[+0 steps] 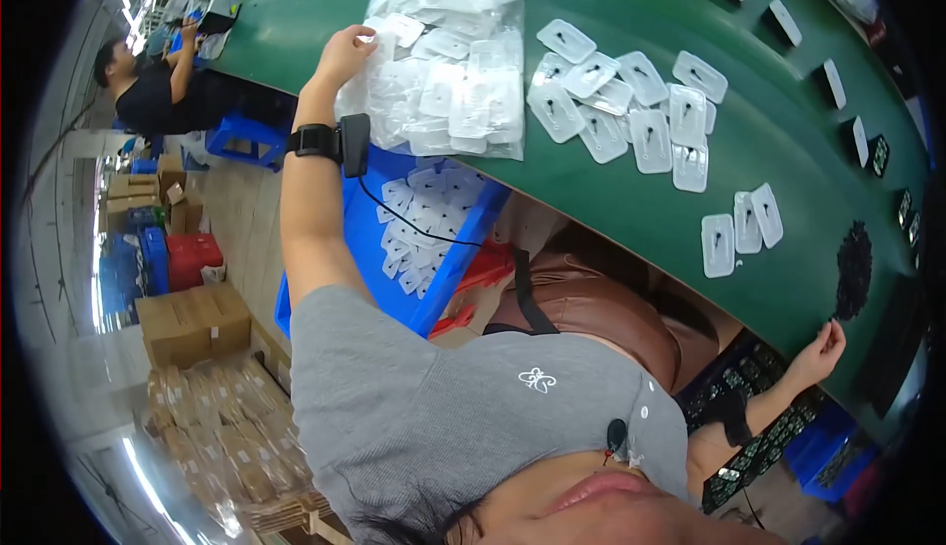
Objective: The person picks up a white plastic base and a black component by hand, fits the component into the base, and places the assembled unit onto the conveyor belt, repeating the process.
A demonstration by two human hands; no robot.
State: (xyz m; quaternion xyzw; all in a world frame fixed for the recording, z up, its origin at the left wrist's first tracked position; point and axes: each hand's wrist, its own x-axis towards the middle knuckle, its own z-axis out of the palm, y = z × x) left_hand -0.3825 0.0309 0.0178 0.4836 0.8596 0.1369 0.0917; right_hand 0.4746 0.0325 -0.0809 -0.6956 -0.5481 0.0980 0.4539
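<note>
A clear plastic bag (pixel 448 102) full of white plastic trays lies at the left of the green worktable. At its left edge my left hand (pixel 343 57) has its fingers curled in, closed on the bag's film. Far to the right, my right hand (pixel 820 351) is closed in a pinch at the table's near edge, just below a pile of small black parts (pixel 853 269). What its fingertips hold is too small to make out. Between my hands lie loose white trays (pixel 651 141), each with a small black piece in it, and a smaller group of trays (pixel 717 245) nearer the right.
Below the table's left edge a blue bin (pixel 453 274) holds many white trays. A black cable (pixel 394 212) runs from my left wrist device. Dark devices (pixel 836 87) line the far right side. A person (pixel 158 87) sits at the far left; cardboard boxes (pixel 193 323) stand behind.
</note>
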